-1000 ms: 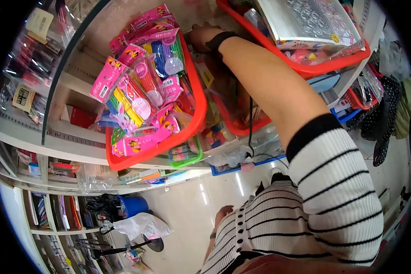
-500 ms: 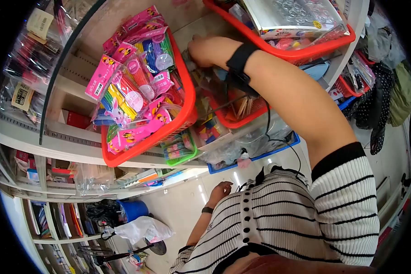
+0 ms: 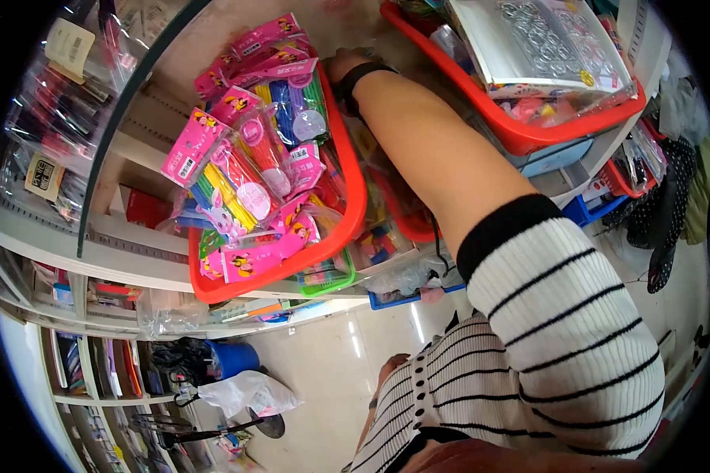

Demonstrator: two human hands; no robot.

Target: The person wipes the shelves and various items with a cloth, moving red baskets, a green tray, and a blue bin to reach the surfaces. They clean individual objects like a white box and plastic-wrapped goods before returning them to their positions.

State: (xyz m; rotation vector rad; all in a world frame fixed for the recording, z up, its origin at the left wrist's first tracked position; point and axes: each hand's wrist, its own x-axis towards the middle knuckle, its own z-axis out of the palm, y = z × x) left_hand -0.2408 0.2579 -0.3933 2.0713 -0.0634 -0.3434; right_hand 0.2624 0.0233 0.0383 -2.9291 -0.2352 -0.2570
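My right hand (image 3: 341, 65) is reached deep onto the shelf, into the narrow gap behind the red basket (image 3: 353, 206) of pink packets (image 3: 248, 169); only the knuckles show above my black wristband (image 3: 360, 76), so I cannot tell whether the fingers are spread or pinching anything. The basket's rim runs just beside my forearm on one side, and a second red basket (image 3: 402, 225) sits under the arm on the other, leaving little room. Above, a third red basket (image 3: 521, 130) holding a clear box (image 3: 544, 43) overhangs my elbow. My left hand (image 3: 390, 367) hangs low by my striped top, fingers hidden, near nothing, above the pale floor (image 3: 331, 363).
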